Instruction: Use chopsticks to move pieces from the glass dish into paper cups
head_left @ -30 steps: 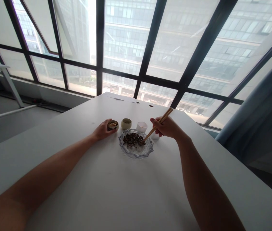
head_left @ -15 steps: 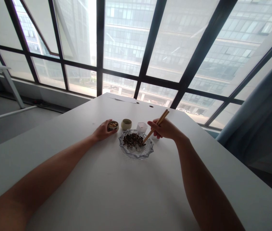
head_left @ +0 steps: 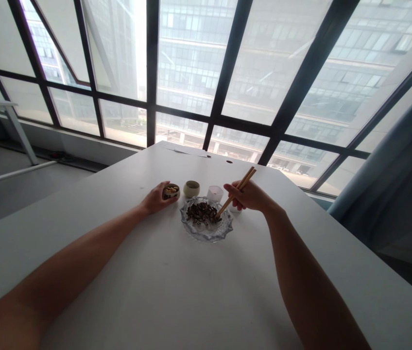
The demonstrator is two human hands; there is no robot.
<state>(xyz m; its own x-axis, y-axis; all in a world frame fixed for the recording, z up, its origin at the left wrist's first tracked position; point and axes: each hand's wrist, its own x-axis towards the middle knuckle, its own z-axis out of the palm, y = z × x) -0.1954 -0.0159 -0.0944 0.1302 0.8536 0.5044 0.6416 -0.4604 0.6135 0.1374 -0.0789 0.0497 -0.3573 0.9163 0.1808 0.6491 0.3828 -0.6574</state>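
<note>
Fingers of the right hand [head_left: 247, 195] grip 2 wooden chopsticks [head_left: 235, 193], tips among the striped sunflower seeds [head_left: 201, 213] in the scalloped glass dish [head_left: 225, 226]. Left-hand fingers [head_left: 172, 199] clasp a small nut-filled cup [head_left: 170, 195], left of the dish, beside an olive-beige cup [head_left: 191, 190].

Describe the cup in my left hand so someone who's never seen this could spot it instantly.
On the white table in front of the windows, find the clear glass dish heaped with dark, seed-like pieces. Just beyond its left edge, the left hand grips a small round cup. Pale, nut-like pieces show at its mouth, unlike the plain beige cup to its right.
</note>
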